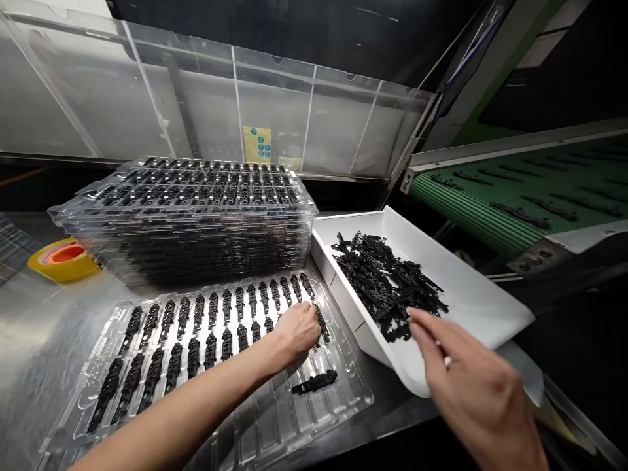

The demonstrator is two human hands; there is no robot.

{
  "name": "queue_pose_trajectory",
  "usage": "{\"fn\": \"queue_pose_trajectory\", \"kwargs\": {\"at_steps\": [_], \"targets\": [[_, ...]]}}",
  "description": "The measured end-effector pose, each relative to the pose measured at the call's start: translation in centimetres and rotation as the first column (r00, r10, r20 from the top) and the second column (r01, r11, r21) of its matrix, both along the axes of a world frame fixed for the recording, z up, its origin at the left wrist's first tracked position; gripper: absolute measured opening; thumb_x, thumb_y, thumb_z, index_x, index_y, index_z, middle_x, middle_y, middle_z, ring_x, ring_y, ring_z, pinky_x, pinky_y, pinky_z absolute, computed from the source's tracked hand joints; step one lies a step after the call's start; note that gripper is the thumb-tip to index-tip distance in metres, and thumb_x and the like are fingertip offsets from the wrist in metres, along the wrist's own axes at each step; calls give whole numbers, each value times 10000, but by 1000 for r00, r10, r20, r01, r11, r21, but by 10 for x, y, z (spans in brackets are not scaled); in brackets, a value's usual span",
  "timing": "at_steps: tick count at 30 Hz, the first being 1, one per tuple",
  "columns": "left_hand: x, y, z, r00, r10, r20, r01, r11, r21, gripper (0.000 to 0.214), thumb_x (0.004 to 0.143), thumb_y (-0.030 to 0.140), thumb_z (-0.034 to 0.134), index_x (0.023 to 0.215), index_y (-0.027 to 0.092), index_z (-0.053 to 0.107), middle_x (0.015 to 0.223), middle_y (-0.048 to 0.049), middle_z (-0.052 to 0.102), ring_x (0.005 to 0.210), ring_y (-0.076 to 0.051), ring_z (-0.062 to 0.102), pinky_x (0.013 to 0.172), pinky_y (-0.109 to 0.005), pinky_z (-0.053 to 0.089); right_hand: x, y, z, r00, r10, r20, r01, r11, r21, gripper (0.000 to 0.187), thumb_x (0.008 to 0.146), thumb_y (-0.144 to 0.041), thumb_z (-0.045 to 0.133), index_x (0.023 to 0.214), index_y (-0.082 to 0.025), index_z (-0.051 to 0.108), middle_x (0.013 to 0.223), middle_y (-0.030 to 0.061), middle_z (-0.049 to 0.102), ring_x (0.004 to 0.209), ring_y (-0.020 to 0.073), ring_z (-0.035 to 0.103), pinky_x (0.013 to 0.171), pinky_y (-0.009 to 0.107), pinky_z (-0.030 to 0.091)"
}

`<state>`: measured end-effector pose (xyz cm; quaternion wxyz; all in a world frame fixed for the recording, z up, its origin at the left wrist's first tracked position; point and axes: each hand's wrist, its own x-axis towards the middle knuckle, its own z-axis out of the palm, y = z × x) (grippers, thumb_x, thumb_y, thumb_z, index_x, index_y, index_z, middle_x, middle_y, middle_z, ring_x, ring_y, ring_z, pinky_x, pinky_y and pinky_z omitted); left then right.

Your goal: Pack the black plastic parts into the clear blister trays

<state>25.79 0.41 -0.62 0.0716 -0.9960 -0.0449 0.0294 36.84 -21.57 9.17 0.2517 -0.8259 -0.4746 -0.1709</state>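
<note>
A clear plastic tray [338, 399] lies on the steel table in front of me, most of its slots filled with black plastic parts [196, 327]. My left hand [297, 330] rests knuckles-up on the tray's right side, fingers curled over a part I cannot make out. One loose black part [315, 382] lies across empty slots just below that hand. My right hand [471, 386] reaches over the white bin [490, 307], fingers stretched towards the pile of black parts [387, 281] inside and touching its near edge.
A tall stack of filled clear trays [191, 216] stands behind the open tray. A yellow tape roll [63, 258] sits at the left. A green conveyor belt [515, 190] carrying more black parts runs at the right. A clear guard panel [220, 104] closes off the back.
</note>
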Motion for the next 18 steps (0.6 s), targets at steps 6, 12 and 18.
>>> {"fn": "queue_pose_trajectory", "kwargs": {"at_steps": [6, 12, 18], "targets": [[3, -4, 8, 990, 134, 33, -133, 991, -29, 155, 848, 145, 573, 738, 88, 668, 742, -105, 599, 704, -202, 501, 650, -331, 397, 96, 60, 7, 966, -191, -172, 35, 761, -648, 489, 912, -475, 472, 1317, -203, 517, 1184, 85, 646, 1074, 286, 602, 828, 385, 493], [2, -3, 19, 961, 250, 117, -232, 962, -146, 172, 868, 97, 500, 817, 115, 663, 846, -95, 612, 782, -200, 512, 679, -319, 400, 117, 107, -41, 944, -207, -258, -63, 652, -755, 530, 817, -426, 683, 1254, -162, 540, 1266, 118, 562, 1101, 260, 570, 919, 446, 467], [-34, 23, 39, 903, 393, 175, -334, 897, -291, 228, 911, 259, 490, 877, 174, 698, 915, -69, 643, 833, -196, 532, 695, -298, 422, 129, 81, -31, 931, -254, -263, 37, 782, -623, 355, 835, -234, 611, 1189, -207, 622, 1157, 90, 645, 1038, 254, 609, 886, 385, 472]]}}
